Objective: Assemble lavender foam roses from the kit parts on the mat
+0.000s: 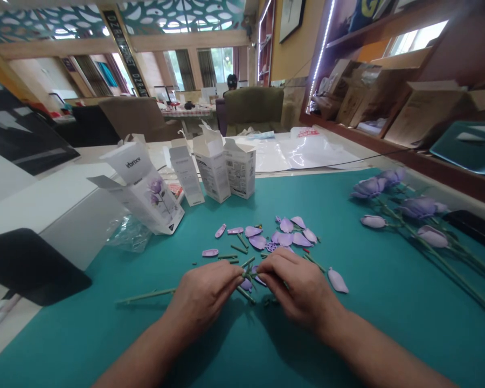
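Note:
My left hand is closed in a pinch on a green toy flower stem, whose long end sticks out to the left. Opposite it, my right hand pinches a small green leafy piece that meets the stem between my fingertips. Whether the two are joined is hidden by the fingers. Just beyond my hands lie loose lilac petals, short green stem pieces and a purple lattice-like round part. A single lilac petal piece rests right of my right hand.
Assembled lilac flowers with long stems lie at the right of the green mat. Several opened white boxes stand at the back, one with a flower picture. A clear plastic bag lies left; a dark object sits far right.

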`<state>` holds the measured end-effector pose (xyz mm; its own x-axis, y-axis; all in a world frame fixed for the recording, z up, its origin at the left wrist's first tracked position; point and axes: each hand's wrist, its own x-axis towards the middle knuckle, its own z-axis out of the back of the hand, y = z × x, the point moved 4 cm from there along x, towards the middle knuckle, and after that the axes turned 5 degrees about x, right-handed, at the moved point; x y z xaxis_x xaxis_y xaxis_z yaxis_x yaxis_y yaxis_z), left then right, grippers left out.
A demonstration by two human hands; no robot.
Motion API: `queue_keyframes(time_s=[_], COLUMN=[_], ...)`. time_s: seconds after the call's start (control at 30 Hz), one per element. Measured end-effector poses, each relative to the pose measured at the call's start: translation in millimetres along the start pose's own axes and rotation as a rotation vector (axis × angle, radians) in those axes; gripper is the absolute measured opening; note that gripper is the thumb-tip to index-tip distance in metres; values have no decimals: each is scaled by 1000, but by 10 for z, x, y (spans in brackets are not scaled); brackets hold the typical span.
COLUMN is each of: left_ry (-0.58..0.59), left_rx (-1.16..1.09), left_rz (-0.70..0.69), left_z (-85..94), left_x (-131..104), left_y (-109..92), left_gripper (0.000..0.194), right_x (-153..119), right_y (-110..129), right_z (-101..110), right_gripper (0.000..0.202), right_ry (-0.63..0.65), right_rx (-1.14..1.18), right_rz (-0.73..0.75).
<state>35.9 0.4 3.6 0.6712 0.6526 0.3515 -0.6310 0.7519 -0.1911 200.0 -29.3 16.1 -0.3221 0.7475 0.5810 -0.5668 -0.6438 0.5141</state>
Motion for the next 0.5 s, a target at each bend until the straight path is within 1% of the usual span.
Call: queue_keyframes(time_s=[0.33,0.5], left_ry=[-2,1], left_rx=[26,15], left_rz=[6,-6], left_z=[-5,-3], left_x=[-9,-5], left_y=[-27,-30], left_gripper=[46,48], right_x=[-11,-2], right_y=[9,-19], right_z=[-14,-20], right_gripper=[17,17], right_ry=[-3,8], right_rx=[24,122], right_rz=[-39,-112])
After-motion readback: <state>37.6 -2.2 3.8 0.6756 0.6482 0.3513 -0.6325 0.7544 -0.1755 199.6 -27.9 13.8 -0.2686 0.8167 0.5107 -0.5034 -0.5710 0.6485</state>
